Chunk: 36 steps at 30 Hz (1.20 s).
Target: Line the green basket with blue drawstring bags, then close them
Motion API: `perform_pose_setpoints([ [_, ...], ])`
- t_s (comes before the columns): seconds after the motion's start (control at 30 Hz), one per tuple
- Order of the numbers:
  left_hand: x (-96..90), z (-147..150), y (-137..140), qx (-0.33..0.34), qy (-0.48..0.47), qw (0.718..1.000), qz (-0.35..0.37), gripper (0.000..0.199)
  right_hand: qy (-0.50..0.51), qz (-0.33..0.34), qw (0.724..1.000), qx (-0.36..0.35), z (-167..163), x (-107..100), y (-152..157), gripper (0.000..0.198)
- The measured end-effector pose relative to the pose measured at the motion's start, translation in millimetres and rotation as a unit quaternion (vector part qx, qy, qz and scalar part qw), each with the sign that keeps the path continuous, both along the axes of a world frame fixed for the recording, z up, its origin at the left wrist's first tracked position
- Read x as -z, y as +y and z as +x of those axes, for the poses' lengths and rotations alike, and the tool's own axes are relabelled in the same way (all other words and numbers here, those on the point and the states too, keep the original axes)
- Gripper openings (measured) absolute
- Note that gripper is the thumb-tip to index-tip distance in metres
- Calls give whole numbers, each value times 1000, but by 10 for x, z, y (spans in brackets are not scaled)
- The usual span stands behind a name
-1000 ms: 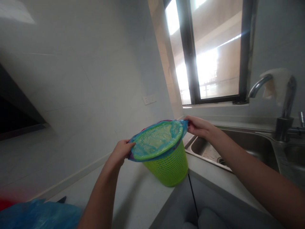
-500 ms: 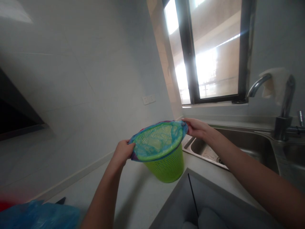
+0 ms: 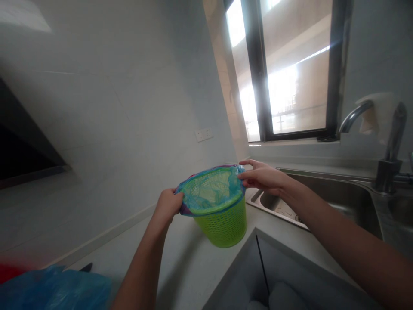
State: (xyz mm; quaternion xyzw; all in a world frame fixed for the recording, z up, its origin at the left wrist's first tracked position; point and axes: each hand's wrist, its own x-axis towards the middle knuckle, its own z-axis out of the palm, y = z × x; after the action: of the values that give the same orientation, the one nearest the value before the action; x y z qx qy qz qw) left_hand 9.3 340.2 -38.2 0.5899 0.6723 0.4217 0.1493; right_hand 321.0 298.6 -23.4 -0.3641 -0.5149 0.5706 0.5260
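A green perforated plastic basket (image 3: pixel 222 226) stands on the white countertop (image 3: pixel 180 262). Thin blue plastic bag film (image 3: pixel 206 194) lies across its mouth and folds over the rim, with a purplish edge showing. At the left side of the rim, my left hand (image 3: pixel 169 203) is closed on the bag's edge. My right hand (image 3: pixel 258 175) pinches the bag at the right side of the rim, thumb and fingers around the film. The basket's inside shows only through the translucent film.
A steel sink (image 3: pixel 342 202) is set into the counter on the right, with a curved faucet (image 3: pixel 356 115) and a pale cloth draped on it. Blue plastic (image 3: pixel 58 288) and something red (image 3: pixel 11 272) lie at lower left. Grey cabinet doors (image 3: pixel 245 267) are below the counter edge.
My right hand has shifted a little left along the rim, and the bag's edge there now sits closer to the basket. The left hand stays at its side of the rim.
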Motion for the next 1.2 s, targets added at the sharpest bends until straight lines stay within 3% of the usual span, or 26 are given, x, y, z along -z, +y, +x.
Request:
perform_pose_setpoints([
  [0.13, -61, 51, -154, 14, 49, 998, -36, 25, 107, -1, 994, 25, -34, 16, 69, 46],
  [0.3, -125, 71, -295, -1, 125, 992, -35, 44, 253, -63, 959, -113, 7, -46, 74, 29],
  [0.4, -114, 43, -277, -24, 163, 986, 3, 48, 245, -82, 942, -212, 10, -90, -49, 25],
  [0.47, -108, 28, -255, -27, 196, 980, 15, 46, 172, -83, 948, -256, -6, -99, -151, 27],
  [0.6, -137, 29, -255, -36, 237, 971, -9, 39, -21, -73, 967, -245, -58, -86, -283, 38],
  [0.67, -160, 43, -277, -36, 239, 970, -26, 38, 13, -51, 972, -230, -81, -90, -291, 37],
  [0.77, -183, 77, -327, -37, 237, 970, -26, 41, 153, -36, 959, -238, -101, -106, -253, 33],
  [0.83, -193, 108, -375, -34, 229, 973, -24, 43, 188, -30, 956, -221, -105, -103, -213, 35],
  [0.9, -209, 140, -439, -23, 221, 974, -35, 38, 151, -4, 973, -173, -97, -76, -161, 40],
  [1.0, -267, 167, -561, -1, 251, 967, -49, 25, -16, 72, 997, -1, -62, -3, -57, 43],
  [1.1, -362, 161, -674, -31, 288, 957, -29, 30, -171, 144, 964, 146, -20, 59, 59, 31],
  [1.2, -432, 123, -694, -105, 276, 955, 32, 33, -226, 145, 947, 177, -2, 66, 112, 13],
])
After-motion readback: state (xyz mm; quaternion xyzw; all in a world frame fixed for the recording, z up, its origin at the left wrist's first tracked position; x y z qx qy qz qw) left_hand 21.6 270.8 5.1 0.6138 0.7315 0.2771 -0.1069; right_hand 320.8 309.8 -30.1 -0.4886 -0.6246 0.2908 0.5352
